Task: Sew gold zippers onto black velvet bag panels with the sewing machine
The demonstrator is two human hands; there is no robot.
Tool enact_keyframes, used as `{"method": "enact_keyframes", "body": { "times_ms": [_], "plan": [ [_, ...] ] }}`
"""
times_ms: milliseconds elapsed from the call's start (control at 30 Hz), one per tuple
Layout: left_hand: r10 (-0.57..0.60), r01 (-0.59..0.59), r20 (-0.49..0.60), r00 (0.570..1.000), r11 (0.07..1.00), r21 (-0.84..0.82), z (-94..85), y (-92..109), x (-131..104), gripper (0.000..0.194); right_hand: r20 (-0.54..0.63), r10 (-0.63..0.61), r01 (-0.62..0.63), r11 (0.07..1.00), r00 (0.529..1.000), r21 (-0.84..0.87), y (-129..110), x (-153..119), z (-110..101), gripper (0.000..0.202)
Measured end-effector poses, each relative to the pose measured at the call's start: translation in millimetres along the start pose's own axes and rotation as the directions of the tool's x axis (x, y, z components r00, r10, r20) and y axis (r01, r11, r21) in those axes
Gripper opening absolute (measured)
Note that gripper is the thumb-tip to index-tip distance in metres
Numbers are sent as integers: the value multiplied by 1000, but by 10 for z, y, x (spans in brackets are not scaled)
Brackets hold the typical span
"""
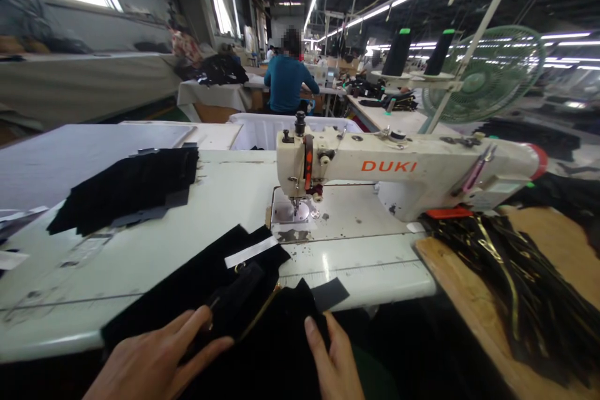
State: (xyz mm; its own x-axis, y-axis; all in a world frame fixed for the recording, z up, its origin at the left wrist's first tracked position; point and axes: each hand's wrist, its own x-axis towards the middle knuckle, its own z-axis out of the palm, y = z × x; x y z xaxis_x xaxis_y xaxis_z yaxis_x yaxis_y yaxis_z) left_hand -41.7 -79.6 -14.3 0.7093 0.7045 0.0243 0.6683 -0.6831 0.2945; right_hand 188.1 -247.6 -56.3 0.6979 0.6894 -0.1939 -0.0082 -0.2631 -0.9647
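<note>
Black fabric (182,287) lies over the front edge of the sewing table, with a white strip (250,252) across its upper part and a gold-toothed zipper (262,312) along it. My left hand (159,353) grips the fabric left of the zipper, thumb and fingers around a fold. On the other side, my right hand (332,356) pinches the fabric's right edge between thumb and fingers, just below a small dark grey piece (330,293). Behind the fabric stands a white sewing machine (347,162); its needle area (295,207) has no cloth under it.
A stack of black fabric pieces (135,184) lies on the left of the table. Black zippers with gold teeth (506,287) pile on a brown board (450,281) at right. Behind are a white bin (253,128), thread cones (398,53), a green fan (487,75) and a seated person (287,82).
</note>
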Motion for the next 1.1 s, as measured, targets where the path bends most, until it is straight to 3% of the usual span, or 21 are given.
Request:
{"method": "enact_keyframes", "body": {
  "times_ms": [67,200,267,333,433,533,600,767,900,1100],
  "plan": [
    [12,-10,51,999,999,-32,-86,96,102,40,100,-70,74,997,992,-32,-117,109,-94,50],
    [197,-217,-192,961,972,-92,-369,368,517,62,300,-211,216,976,930,18,-568,391,-241,45],
    [304,-325,-148,941,934,-150,-538,469,730,76,358,-242,233,970,902,70,-808,517,-275,44],
    [372,-369,-40,927,892,-262,-685,522,876,65,396,-284,262,959,873,111,-982,622,-288,44],
    [309,-238,79,948,849,-473,-802,555,933,37,376,-301,268,953,876,138,-1081,730,-283,47],
    [171,-31,169,971,785,-618,-813,611,867,29,322,-263,226,963,910,147,-1063,755,-252,49],
    [131,27,186,974,746,-666,-807,662,809,26,288,-258,218,962,922,163,-1043,724,-219,50],
    [117,-2,122,986,728,-686,-840,725,707,30,264,-219,172,967,939,189,-1062,598,-166,51],
    [130,7,155,979,743,-669,-866,713,656,23,294,-225,159,960,929,232,-1144,510,-166,47],
    [186,22,205,961,688,-726,-894,712,598,35,268,-261,196,949,927,246,-1266,380,-148,40]
  ]
}}
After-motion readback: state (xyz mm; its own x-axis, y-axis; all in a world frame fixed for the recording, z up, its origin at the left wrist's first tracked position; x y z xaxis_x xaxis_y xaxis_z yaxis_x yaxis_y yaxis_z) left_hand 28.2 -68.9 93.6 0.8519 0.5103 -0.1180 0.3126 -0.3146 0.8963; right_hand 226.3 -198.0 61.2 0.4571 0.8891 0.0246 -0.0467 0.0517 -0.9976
